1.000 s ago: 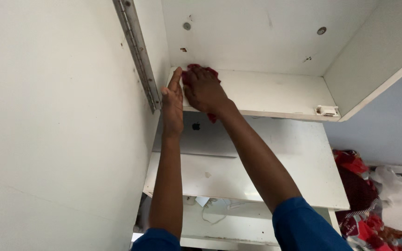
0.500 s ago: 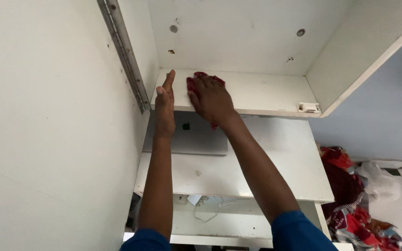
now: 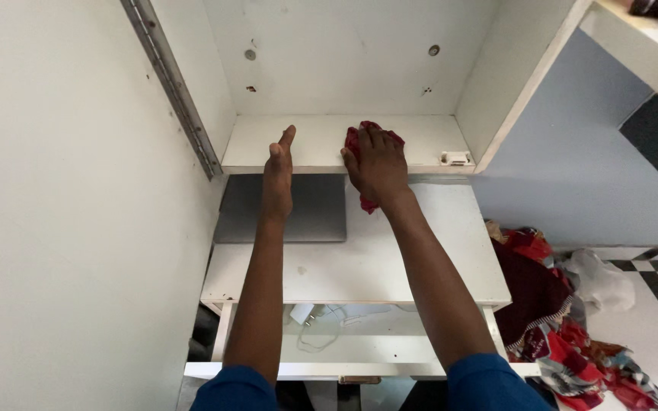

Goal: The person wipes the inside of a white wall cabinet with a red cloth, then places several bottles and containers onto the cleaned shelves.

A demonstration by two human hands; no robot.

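the white cupboard (image 3: pixel 359 53) stands open, its door swung to the left on a long metal hinge (image 3: pixel 169 84), and inside there is nothing on its shelf (image 3: pixel 314 141) but the red cloth (image 3: pixel 361 138) and the hands. a small white catch (image 3: pixel 455 158) sits at the shelf's front right corner. the right hand (image 3: pixel 378 164) lies flat on the red cloth, fingers spread and pressing it to the shelf board, with a tail of cloth hanging over the front edge. the left hand (image 3: pixel 279 171) is open and empty, held on edge with fingers straight, its side against the shelf's front lip just beside the cloth.

below, a grey laptop (image 3: pixel 283 209) lies closed on the white desk (image 3: pixel 390 259), and a white charger and cable (image 3: pixel 321 316) rest on the lower ledge. a heap of red patterned clothes (image 3: pixel 557 320) lies on the floor to the right.

compared with a moment ago, the cloth and right hand have slid rightward from the shelf's left corner to about its middle, and the left hand has followed along the edge.
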